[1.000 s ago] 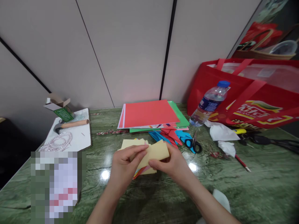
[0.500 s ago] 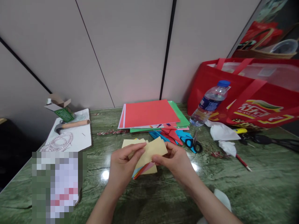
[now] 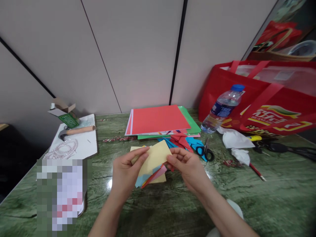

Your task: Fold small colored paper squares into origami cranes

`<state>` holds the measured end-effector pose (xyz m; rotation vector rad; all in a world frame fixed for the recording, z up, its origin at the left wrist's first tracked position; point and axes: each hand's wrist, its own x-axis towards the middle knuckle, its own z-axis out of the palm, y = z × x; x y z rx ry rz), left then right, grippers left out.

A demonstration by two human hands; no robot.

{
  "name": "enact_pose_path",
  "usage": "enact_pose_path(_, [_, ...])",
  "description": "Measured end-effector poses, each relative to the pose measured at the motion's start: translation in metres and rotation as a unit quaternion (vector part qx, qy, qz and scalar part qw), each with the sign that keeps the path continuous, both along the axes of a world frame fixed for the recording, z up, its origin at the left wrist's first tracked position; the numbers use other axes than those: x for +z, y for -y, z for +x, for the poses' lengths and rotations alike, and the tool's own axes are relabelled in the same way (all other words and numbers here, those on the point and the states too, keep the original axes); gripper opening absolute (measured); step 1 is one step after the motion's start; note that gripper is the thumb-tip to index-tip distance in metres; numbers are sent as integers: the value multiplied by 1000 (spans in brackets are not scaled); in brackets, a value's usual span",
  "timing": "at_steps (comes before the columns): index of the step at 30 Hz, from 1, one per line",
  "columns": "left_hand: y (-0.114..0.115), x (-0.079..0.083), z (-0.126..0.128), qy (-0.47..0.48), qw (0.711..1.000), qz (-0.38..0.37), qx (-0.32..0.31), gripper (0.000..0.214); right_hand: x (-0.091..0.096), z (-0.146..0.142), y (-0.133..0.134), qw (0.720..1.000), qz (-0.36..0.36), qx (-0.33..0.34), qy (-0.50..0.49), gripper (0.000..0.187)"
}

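A small sheet of pale yellow paper (image 3: 156,154) is held tilted above the table between both hands. My left hand (image 3: 128,169) pinches its left side, thumb and fingers together. My right hand (image 3: 185,166) grips its right edge between thumb and fingers. Just below it, colored paper pieces (image 3: 148,179) in light blue, red, orange and pink stick out, lying over more yellow paper (image 3: 161,178). Whether the left fingers also hold some of these is hidden. Behind the hands are cut red paper pieces (image 3: 181,142) and blue ones (image 3: 195,144), beside black-handled scissors (image 3: 205,152).
Large colored sheets (image 3: 158,121) are stacked against the wall. A water bottle (image 3: 222,110) leans on a red shopping bag (image 3: 266,98) at the right, near crumpled tissues (image 3: 237,140) and a red pen-like stick (image 3: 257,171). Leftward, a white board (image 3: 85,144) bears a hammer (image 3: 77,131) and small box (image 3: 67,117).
The yellow paper has turned, its face now showing broader. My right hand has shifted slightly left along its edge, and more of the light blue and pink pieces show beneath.
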<state>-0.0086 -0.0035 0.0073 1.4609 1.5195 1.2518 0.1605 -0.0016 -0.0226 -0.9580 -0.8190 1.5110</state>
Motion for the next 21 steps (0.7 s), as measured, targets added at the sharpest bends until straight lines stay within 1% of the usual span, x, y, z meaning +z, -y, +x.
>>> enact_pose_path(4, [-1,0,-2,9,1000,-21,6,15,3,2,0,1000,-6,14,-7,29])
enact_pose_path(9, [-2,1,-2,24,999,-34,3,16,4,-2,1,998,19,14,52,34])
enact_pose_path(11, [-2,2,-1,20,999,-39,-11,15,4,-5,3,996,30,34,72,42])
enact_pose_path(13, [-1,3,1,21,998,-49,-31,17,3,-7,5,993,33,69,89,52])
enact_pose_path(14, [-1,3,1,34,997,-58,-43,23,3,-7,6,991,35,73,105,54])
enact_pose_path(15, [-1,4,2,60,994,-66,-55,33,3,-7,7,989,38,71,121,53])
enact_pose_path(17, [-1,4,3,146,982,-83,-83,58,4,-7,6,989,40,58,133,46])
enact_pose_path(18, [-2,4,3,190,973,-92,-99,66,4,-6,6,990,39,50,128,42])
enact_pose_path(19, [-2,3,3,221,963,-104,-114,68,5,-6,5,991,38,42,118,39])
enact_pose_path(20, [-2,2,4,235,956,-121,-126,63,5,-5,5,993,37,32,110,36])
enact_pose_path(21, [-2,1,5,233,952,-143,-136,55,6,-5,4,993,38,23,106,35])
